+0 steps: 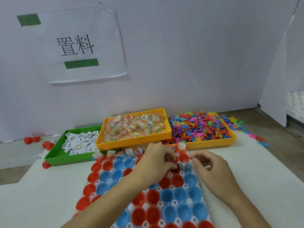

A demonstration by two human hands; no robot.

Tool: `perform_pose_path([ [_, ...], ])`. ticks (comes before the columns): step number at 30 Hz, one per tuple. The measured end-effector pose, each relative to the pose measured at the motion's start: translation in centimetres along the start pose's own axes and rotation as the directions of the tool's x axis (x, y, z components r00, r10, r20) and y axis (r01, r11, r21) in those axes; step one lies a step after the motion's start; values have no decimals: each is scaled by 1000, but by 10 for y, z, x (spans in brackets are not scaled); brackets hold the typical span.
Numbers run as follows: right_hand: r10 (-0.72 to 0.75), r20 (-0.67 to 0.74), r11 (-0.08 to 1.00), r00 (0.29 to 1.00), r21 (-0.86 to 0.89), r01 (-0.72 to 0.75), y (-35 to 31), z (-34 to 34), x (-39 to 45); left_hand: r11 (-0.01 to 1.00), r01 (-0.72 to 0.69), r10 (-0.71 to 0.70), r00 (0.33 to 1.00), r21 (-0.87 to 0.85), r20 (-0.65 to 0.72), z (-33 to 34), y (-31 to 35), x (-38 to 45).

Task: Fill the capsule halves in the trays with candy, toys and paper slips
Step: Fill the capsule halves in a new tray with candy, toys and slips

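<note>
Far row of the capsule tray (pixel 164 209), nearest the orange candy tray (pixel 131 142), is filled; we pinch a slip (pixel 185 167) there, left hand (pixel 154 163) grasping, right hand (pixel 212 167) curled, grip unclear. Nearer halves empty.

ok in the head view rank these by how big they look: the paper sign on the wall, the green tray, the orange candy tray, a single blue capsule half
1. paper sign
2. orange candy tray and green tray: they look alike, and the orange one partly covers the green, so unranked
3. blue capsule half, although it is nearest the camera
</note>
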State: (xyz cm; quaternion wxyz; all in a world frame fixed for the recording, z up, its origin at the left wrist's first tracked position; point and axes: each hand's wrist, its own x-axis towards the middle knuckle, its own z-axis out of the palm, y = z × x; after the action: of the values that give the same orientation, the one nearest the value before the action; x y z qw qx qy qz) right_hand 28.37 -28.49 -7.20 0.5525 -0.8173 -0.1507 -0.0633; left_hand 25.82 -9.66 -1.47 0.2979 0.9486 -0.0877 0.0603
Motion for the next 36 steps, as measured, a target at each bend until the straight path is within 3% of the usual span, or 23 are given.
perform_pose_path([
  [6, -9, -100, 1000, 995, 3, 9, 1, 2, 0, 1000, 13, -13, 983, -4, -184, -23, -7, 2],
  [12, -29, -147, 999, 989, -19, 27, 1, 4, 0, 994, 59, -18, 918, 91, -397, -50, -25, 14],
  [17, -25, -149, 1000, 989, 3, 26, 3, 5, 0, 945, 224, -141, 936, 239, -321, -64, -57, 45],
  [22, -19, -143, 1000, 990, 5, 20, 3, 6, 0, 928, 245, -209, 966, 279, -154, -68, -69, 60],
  [32, -27, -142, 1000, 989, -3, 27, 3, 6, 1, 919, 216, -168, 971, 331, -168, -58, -68, 73],
  [36, -31, -142, 1000, 989, -6, 31, 3, 6, 1, 941, 205, -129, 952, 268, -276, -55, -70, 74],
])
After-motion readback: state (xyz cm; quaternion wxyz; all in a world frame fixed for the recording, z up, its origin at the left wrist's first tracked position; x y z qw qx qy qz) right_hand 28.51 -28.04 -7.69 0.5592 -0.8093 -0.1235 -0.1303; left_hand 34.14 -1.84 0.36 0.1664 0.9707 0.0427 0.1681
